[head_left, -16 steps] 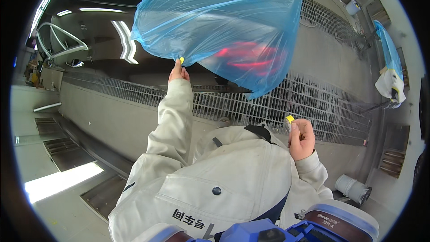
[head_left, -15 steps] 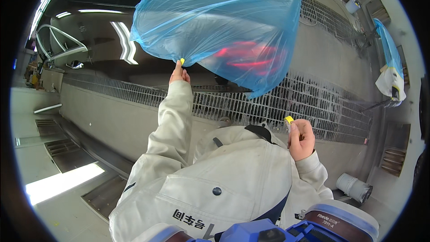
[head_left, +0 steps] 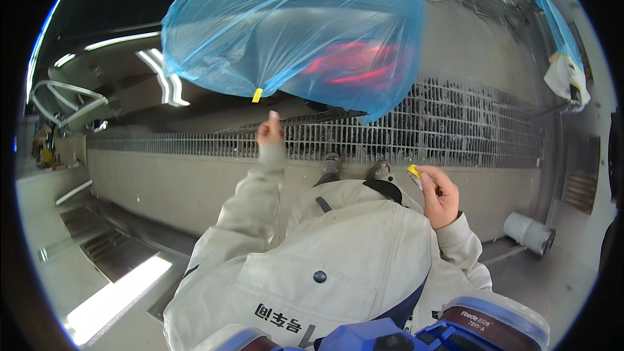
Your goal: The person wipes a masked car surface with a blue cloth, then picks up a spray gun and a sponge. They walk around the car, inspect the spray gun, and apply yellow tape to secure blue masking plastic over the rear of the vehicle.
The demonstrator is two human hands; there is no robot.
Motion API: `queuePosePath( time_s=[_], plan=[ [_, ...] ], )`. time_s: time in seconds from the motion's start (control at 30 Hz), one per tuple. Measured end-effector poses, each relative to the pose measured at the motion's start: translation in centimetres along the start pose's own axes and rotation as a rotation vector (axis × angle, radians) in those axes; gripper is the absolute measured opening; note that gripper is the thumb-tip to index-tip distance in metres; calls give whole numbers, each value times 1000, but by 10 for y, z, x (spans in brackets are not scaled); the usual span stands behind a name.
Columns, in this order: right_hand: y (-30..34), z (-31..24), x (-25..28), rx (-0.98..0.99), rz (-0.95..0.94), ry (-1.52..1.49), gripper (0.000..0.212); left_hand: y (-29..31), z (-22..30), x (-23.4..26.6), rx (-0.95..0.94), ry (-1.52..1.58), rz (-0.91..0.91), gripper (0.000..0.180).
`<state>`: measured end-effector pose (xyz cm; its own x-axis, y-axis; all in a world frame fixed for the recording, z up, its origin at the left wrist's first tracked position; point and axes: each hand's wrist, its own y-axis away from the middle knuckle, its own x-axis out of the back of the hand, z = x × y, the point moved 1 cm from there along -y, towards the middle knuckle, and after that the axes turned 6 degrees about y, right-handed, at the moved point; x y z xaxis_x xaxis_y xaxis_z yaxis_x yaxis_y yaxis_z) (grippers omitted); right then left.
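Observation:
Blue plastic sheeting (head_left: 221, 39) covers the back of a dark car, and a red lamp glow shows through it. A short strip of yellow tape (head_left: 257, 95) sticks to the gathered lower edge of the sheeting. Just below that strip, apart from it, is my left hand (head_left: 271, 131), slightly blurred, one finger stretched up and nothing visible in it. My right hand (head_left: 441, 196) is by my waist on the right, its thumb and fingers closed on a small roll of yellow tape (head_left: 413, 170), partly hidden by the fingers.
The dark car body (head_left: 214, 112) extends to the left beside a pale frame (head_left: 68, 101). A metal floor grating (head_left: 455, 123) runs beneath the car's end. A grey-white bucket (head_left: 528, 233) lies at the right. More blue and white sheeting (head_left: 564, 71) hangs by the right wall.
My left hand has let go of the yellow tape strip and drawn back toward me; the strip stays on the sheeting. The view has shifted slightly. My right hand still holds the tape roll.

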<state>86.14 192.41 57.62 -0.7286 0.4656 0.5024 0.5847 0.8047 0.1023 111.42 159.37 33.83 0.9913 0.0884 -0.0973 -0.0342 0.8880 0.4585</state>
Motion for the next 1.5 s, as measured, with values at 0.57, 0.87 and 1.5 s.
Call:
queuePosePath(
  time_s=[0.57, 0.87, 1.5],
  plan=[
    [39, 57, 5, -295, -125, 122, 33, 229, 9, -132, -24, -483, -1283, 13],
    [76, 164, 67, -232, 447, 454, 5, 246, -163, -142, 423, -270, -641, 19],
    [283, 310, 165, -890, 479, -93, 11, 24, -339, -221, 124, 308, 333, 37]
  ],
)
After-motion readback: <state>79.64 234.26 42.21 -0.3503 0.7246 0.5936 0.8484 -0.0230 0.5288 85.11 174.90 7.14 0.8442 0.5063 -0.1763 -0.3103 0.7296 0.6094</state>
